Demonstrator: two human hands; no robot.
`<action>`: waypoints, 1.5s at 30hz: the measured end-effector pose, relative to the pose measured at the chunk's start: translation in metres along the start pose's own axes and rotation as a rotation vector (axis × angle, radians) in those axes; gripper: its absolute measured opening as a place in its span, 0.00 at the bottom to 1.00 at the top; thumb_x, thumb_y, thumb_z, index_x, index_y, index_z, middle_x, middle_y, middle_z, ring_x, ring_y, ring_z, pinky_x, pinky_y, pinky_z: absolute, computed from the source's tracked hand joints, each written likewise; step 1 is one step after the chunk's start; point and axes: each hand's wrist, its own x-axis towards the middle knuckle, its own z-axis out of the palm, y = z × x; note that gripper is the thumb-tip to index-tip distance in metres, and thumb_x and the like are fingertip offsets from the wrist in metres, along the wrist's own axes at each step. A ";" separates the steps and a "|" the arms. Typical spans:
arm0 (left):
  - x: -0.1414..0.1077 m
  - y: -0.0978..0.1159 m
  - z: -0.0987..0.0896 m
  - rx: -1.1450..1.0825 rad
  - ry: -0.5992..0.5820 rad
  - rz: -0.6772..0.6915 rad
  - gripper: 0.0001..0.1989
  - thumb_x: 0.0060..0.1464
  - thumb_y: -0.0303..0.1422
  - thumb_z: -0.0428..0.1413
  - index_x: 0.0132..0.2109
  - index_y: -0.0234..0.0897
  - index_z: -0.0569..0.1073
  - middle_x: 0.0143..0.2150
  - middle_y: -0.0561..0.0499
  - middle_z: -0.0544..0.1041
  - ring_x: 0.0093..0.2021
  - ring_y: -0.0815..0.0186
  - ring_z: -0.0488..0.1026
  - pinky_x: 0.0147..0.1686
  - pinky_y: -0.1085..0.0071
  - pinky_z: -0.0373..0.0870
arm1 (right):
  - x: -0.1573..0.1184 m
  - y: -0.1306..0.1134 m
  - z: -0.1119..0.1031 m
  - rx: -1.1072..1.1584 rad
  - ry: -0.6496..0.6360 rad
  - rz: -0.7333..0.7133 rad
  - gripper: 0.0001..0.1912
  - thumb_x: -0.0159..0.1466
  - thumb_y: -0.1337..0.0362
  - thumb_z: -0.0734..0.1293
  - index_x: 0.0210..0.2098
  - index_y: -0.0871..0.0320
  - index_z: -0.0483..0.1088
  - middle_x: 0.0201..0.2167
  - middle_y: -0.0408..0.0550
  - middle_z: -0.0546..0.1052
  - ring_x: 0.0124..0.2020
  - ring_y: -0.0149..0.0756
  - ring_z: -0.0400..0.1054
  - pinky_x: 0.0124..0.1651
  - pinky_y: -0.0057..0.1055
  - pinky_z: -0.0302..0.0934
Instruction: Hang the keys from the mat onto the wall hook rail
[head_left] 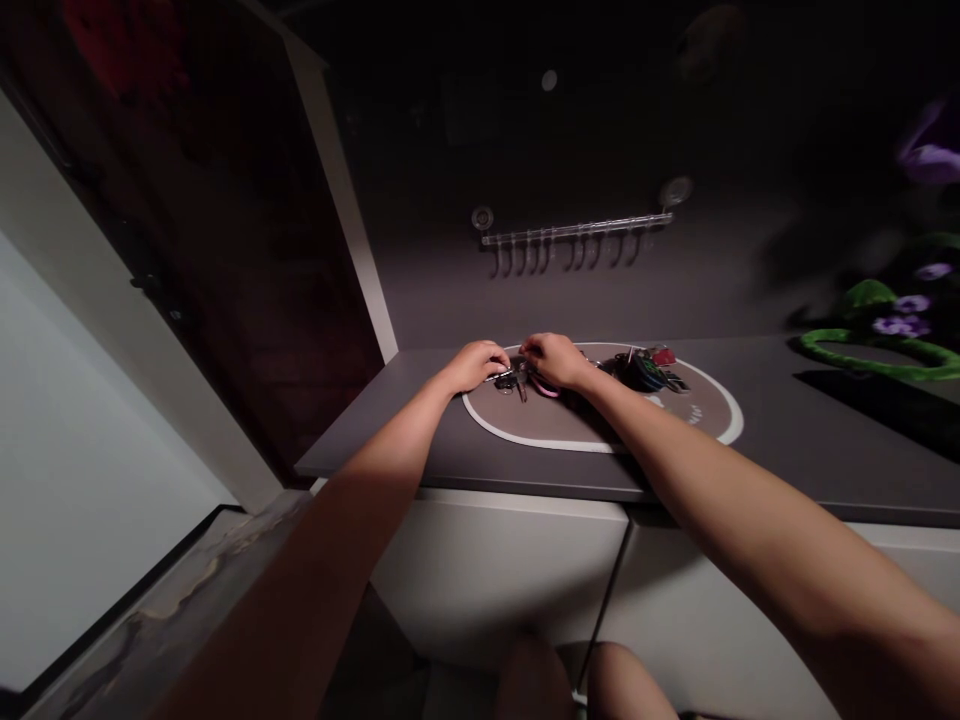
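Note:
My left hand (478,366) rests at the left end of an oval brown mat with a white rim (540,441), its fingers closed on a small metallic piece by a bunch of keys (521,384). Just right of it, my right hand (551,358) has its fingers bent over the same bunch; what they hold is hidden. A pink loop (546,388) shows under my right hand. Farther right on the mat lie a dark round item (643,371), a red item (663,356) and other small dark pieces.
The mat lies on a grey counter (787,440) above white cabinet doors (495,570). A clear hook rail (577,230) is fixed to the wall behind. At the right are a green ring (885,370) and purple flowers (902,325); a dark door (225,250) stands left.

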 end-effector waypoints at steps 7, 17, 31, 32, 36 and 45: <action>0.001 0.002 0.000 -0.223 0.116 -0.139 0.06 0.46 0.28 0.53 0.32 0.33 0.74 0.31 0.51 0.75 0.34 0.69 0.69 0.38 0.72 0.63 | 0.002 0.001 0.003 0.014 0.024 -0.034 0.12 0.57 0.69 0.60 0.38 0.61 0.72 0.37 0.52 0.76 0.37 0.35 0.68 0.38 0.24 0.56; 0.003 0.000 0.004 -0.764 0.258 -0.350 0.09 0.43 0.30 0.57 0.34 0.29 0.72 0.26 0.51 0.73 0.24 0.73 0.66 0.30 0.73 0.64 | -0.001 -0.005 0.000 0.250 0.062 -0.017 0.09 0.55 0.67 0.63 0.35 0.60 0.72 0.32 0.48 0.76 0.32 0.32 0.67 0.37 0.25 0.57; 0.005 0.009 0.000 -1.070 0.354 -0.403 0.15 0.34 0.33 0.64 0.31 0.29 0.72 0.25 0.52 0.73 0.24 0.76 0.67 0.28 0.75 0.64 | -0.001 -0.009 0.005 0.837 0.119 0.024 0.10 0.52 0.61 0.66 0.29 0.62 0.69 0.26 0.45 0.73 0.26 0.26 0.63 0.33 0.24 0.58; 0.005 0.009 0.000 -1.073 0.356 -0.404 0.16 0.33 0.33 0.64 0.31 0.29 0.72 0.25 0.52 0.73 0.24 0.75 0.67 0.28 0.75 0.64 | -0.002 -0.010 0.004 0.850 0.122 0.032 0.11 0.51 0.60 0.66 0.28 0.62 0.69 0.26 0.45 0.73 0.26 0.26 0.63 0.33 0.25 0.58; 0.006 0.011 0.000 -1.077 0.363 -0.388 0.18 0.31 0.35 0.65 0.31 0.29 0.71 0.25 0.52 0.72 0.24 0.75 0.67 0.27 0.75 0.64 | -0.005 -0.013 -0.002 0.890 0.134 0.069 0.12 0.49 0.58 0.67 0.27 0.63 0.70 0.25 0.45 0.73 0.26 0.27 0.64 0.33 0.26 0.58; 0.010 0.005 0.004 -0.895 0.451 -0.277 0.17 0.45 0.43 0.55 0.35 0.31 0.70 0.29 0.50 0.72 0.27 0.73 0.67 0.27 0.76 0.62 | 0.003 -0.015 -0.004 0.990 0.188 0.051 0.15 0.46 0.57 0.69 0.26 0.63 0.70 0.24 0.43 0.73 0.25 0.25 0.63 0.33 0.25 0.58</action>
